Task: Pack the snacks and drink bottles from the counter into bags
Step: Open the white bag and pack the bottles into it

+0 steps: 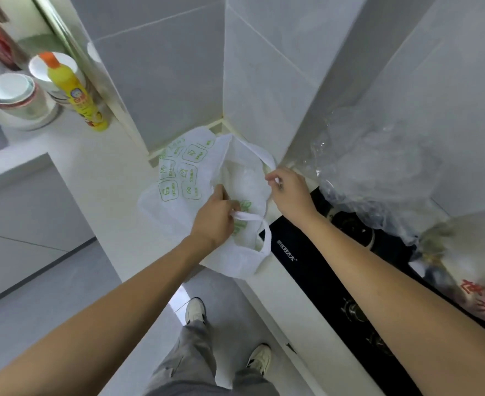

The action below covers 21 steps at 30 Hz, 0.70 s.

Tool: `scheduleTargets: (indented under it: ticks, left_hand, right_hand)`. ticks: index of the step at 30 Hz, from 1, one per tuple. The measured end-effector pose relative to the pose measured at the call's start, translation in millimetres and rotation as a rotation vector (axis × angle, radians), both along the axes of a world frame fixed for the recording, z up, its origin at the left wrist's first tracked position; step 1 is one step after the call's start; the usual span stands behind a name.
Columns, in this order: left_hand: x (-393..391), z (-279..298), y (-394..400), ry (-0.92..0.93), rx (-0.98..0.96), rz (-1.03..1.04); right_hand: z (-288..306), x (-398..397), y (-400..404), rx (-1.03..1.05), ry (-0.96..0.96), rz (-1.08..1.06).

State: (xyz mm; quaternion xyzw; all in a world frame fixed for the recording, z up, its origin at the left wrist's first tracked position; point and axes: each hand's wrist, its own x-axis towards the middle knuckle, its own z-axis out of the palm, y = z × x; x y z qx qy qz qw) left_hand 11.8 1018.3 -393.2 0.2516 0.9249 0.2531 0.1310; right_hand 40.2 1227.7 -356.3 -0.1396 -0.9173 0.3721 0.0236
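A white plastic bag (184, 178) with green printed squares lies on the white counter (107, 172) in the corner, partly over the counter's front edge. My left hand (214, 217) grips the near handle loop of the bag. My right hand (288, 192) pinches the far handle strap, pulling the mouth apart. Pale shapes show through the bag's mouth; what they are I cannot tell.
A yellow bottle with an orange cap (74, 91) and stacked white bowls (18, 100) stand at the back left. A black gas hob (349, 281) lies to the right, with crumpled clear plastic (378, 172) and a bag with red print (470, 275) on it.
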Motion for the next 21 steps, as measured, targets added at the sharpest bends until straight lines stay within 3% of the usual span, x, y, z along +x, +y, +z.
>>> scheduleTargets:
  ticks: [4, 9, 11, 15, 21]
  left_hand:
    - [22.1, 39.7, -24.9, 0.134, 0.036, 0.096]
    - [57.6, 89.2, -51.2, 0.037, 0.096, 0.336]
    - [75.8, 105.9, -61.2, -0.001, 0.172, 0.432]
    - [111.8, 130.6, -73.3, -0.097, 0.341, 0.575]
    - [152.4, 142.3, -83.3, -0.042, 0.32, 0.582]
  right_hand:
    - [22.4, 19.0, -2.7, -0.137, 0.024, -0.006]
    - [45.3, 37.8, -9.1, -0.398, -0.017, -0.157]
    - [50.9, 48.9, -6.8, -0.408, -0.088, -0.156]
    - [60.8, 76.3, -11.3, -0.483, -0.03, -0.158]
    - [85.9, 127.5, -31.9, -0.502, 0.078, -0.119]
